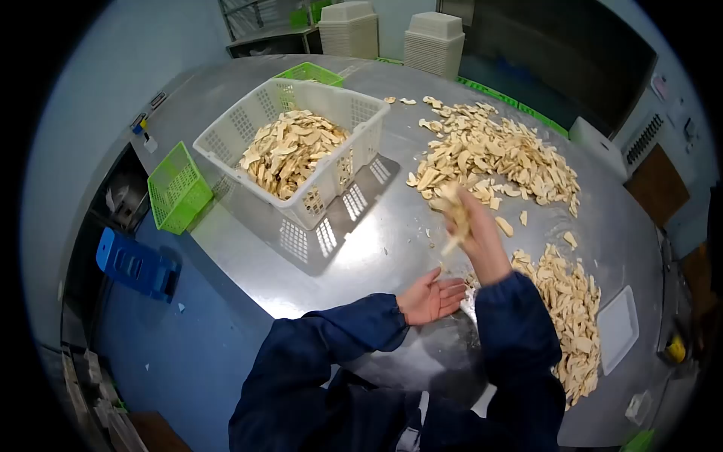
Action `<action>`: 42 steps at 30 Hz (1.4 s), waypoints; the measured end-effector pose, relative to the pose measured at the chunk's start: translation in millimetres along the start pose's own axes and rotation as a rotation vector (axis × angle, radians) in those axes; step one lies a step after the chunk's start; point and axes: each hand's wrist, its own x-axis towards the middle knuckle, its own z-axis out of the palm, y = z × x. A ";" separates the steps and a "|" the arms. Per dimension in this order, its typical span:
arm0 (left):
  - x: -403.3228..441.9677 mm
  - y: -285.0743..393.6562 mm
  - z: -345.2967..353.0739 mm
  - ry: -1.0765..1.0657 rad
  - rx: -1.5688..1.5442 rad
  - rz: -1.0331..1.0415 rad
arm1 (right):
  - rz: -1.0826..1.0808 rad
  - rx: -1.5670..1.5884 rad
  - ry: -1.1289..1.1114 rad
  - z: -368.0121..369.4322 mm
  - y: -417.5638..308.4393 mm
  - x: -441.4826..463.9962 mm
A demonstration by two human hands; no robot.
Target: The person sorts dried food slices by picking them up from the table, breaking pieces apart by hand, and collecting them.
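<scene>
My right hand (pixel 476 232) is closed around several pale mushroom slices (pixel 455 211), blurred by motion, just in front of the far pile of sliced mushrooms (pixel 504 147). Palm up, my left hand (pixel 432 298) lies low over the metal table (pixel 354 264) with its fingers stretched out and nothing in it. Small crumbs lie by its fingertips. A second heap of mushroom slices (pixel 568 320) spreads along the right side, beside my right sleeve. To the left stands a white perforated basket (pixel 301 215) partly filled with mushroom slices (pixel 294 151).
Green baskets (pixel 179 190) stand left of and behind the white one. A white tray (pixel 617 329) lies at the right edge. Stacked white trays (pixel 433 47) rise at the back. On the blue floor is a blue plastic stool (pixel 135 264).
</scene>
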 end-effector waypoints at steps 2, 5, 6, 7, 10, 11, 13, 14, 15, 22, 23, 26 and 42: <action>2.9 18.8 -23.3 -0.269 0.035 0.031 | -0.071 0.038 -0.185 88.0 -18.8 39.3; -33.2 18.3 74.6 0.321 0.180 0.200 | -0.038 0.033 -0.179 162.6 -16.9 89.7; -33.6 26.7 52.0 0.184 0.112 0.213 | -0.042 -0.052 -0.036 171.9 -17.0 93.4; -31.7 38.8 19.0 0.051 0.040 0.224 | -0.052 -0.184 -0.063 159.6 -16.9 99.7; -35.1 69.2 -10.8 -0.032 -0.105 0.241 | -0.131 -0.698 -0.071 107.2 -23.5 105.1; -35.3 76.8 -11.7 -0.047 -0.067 0.294 | -0.247 -0.990 -0.026 76.3 -29.0 117.3; -33.4 85.6 -15.8 -0.065 0.004 0.408 | -0.289 -1.387 0.065 15.4 -52.6 135.6; -35.5 84.0 -9.6 -0.116 0.018 0.417 | -0.297 -1.536 0.153 -12.7 -64.6 146.9; -36.5 81.9 -6.7 -0.085 0.009 0.405 | -0.278 -1.600 0.200 -27.2 -77.5 147.2; -38.8 76.5 -2.4 0.018 -0.043 0.363 | -0.213 -1.965 0.289 -77.7 -47.2 203.7; -39.2 75.5 -4.1 0.017 -0.043 0.358 | -0.246 -2.001 0.314 -72.6 -35.5 207.8; -39.8 79.0 -0.1 0.040 -0.033 0.363 | -0.255 -2.054 0.285 -74.0 -23.6 214.8; -39.4 78.0 -7.4 -0.004 -0.012 0.397 | -0.124 -1.564 0.184 -47.1 -14.5 -56.2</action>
